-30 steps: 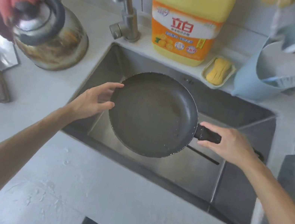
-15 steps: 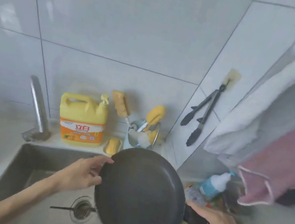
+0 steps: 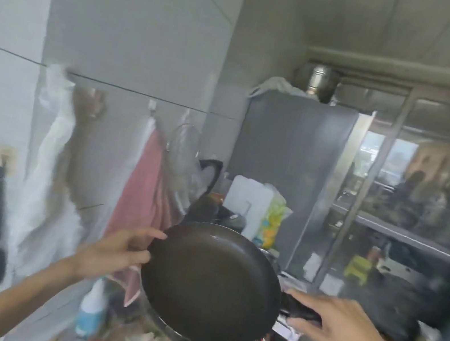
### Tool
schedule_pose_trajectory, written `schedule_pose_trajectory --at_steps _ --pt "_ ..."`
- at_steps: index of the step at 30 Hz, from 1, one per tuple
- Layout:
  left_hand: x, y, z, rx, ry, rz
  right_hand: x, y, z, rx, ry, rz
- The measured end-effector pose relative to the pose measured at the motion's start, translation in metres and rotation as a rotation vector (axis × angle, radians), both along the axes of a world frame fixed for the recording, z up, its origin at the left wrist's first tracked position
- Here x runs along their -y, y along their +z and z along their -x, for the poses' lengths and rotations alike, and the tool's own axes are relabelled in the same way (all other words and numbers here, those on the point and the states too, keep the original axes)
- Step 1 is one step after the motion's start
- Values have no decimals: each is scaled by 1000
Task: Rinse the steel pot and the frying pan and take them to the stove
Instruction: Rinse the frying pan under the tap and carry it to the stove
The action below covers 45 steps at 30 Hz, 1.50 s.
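The right hand (image 3: 340, 326) has its grip curled round the black handle of the frying pan (image 3: 209, 285). The pan is up in the air between both hands. The left hand (image 3: 116, 250) pinches its far rim. Behind that grip hangs a pink towel (image 3: 143, 201).

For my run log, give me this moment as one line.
phase: carrying | frying pan: held level in the air | right hand: grips handle | left hand: steadies rim | sink: out of view

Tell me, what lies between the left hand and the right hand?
The frying pan, in the head view: left hand at its rim, right hand on its handle.
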<state>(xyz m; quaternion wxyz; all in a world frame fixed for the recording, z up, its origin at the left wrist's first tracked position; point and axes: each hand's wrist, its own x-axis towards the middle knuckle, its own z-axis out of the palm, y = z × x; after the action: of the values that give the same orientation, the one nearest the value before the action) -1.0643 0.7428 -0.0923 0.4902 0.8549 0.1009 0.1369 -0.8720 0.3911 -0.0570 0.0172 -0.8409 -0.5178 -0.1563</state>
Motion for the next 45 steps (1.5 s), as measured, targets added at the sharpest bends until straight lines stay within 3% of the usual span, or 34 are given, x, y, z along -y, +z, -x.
schedule_pose_trajectory --at_steps 9,18,25,37,45 --pt "182 71 -247 76 -280 -51 228 39 -117 114 -370 -137" --pt "359 73 -417 101 -474 16 410 44 -209 201 -619 -183" --pt "424 44 -561 57 -565 -52 474 7 -309 184 -729 -178" --pt "512 2 -877 7 -734 -106 541 -36 -570 102 -890 -148" --pt "672 -4 -1014 10 -989 -144 648 -50 -605 56 -1176 -215"
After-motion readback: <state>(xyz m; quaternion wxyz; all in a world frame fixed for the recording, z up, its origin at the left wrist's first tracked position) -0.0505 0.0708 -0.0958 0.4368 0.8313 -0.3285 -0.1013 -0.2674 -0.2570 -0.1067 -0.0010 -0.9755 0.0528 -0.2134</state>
